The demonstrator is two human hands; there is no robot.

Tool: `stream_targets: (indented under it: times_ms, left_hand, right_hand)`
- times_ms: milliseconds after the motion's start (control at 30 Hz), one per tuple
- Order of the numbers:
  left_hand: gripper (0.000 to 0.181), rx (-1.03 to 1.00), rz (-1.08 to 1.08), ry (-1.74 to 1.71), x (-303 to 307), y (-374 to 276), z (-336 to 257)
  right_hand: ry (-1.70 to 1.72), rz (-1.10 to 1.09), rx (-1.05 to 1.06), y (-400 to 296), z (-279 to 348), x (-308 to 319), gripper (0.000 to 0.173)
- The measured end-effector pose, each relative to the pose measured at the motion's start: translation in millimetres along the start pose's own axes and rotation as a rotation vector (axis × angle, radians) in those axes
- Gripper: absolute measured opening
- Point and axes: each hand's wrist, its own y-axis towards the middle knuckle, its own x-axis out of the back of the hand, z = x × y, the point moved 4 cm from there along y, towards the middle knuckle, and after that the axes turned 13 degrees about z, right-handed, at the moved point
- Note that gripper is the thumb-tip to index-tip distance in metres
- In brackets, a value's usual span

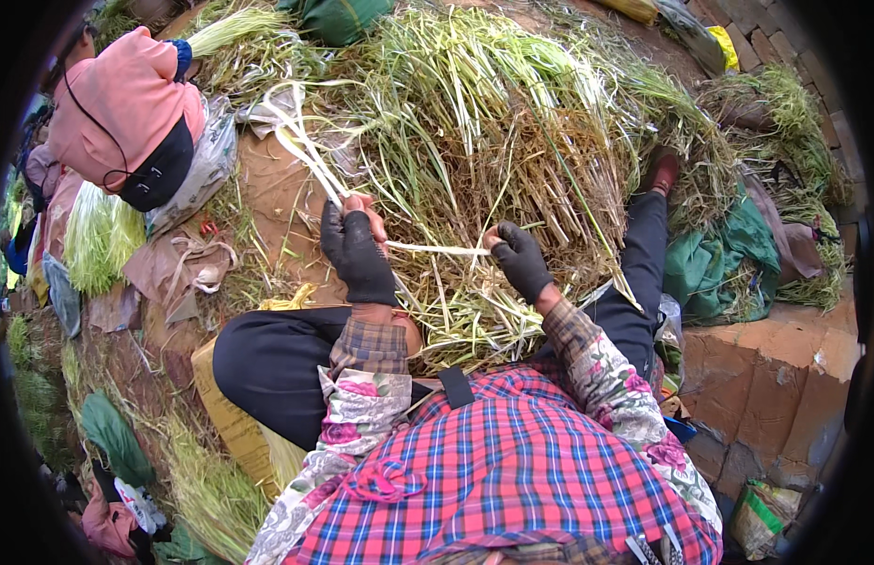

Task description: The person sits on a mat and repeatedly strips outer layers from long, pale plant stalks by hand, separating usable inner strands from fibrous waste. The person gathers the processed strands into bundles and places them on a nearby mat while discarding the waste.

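Observation:
My left hand [358, 247], in a black fingerless glove, grips a few long pale stalks [306, 152] whose looped, yellowish leaf ends reach up and away from me. Their white lower part [440, 248] stretches sideways between my hands. At its other end, the bare fingertips of my right hand [519, 260] pinch the stalk; this hand wears a black glove too. Beneath and beyond both hands spreads a large heap of green leafy stalks [472, 92] with brown, dry root ends [550, 176]. Loose pale trimmings [472, 318] lie between my legs.
Another person in a pink top [119, 106] sits at the upper left, near a bundle of pale green stalks [98, 233]. Green sacking [726, 261] lies right of my outstretched leg [638, 261]. A brick ledge [768, 381] stands at right. More stalks [211, 480] lie at lower left.

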Motion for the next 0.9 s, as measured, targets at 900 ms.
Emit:
stream_targets:
  times_ms: [900]
  left_hand:
    - [0.024,0.595,0.503,-0.119,-36.0,-19.1,54.7]
  right_hand:
    - [0.506,0.484,-0.248,-44.6,31.5,-16.3,0.035]
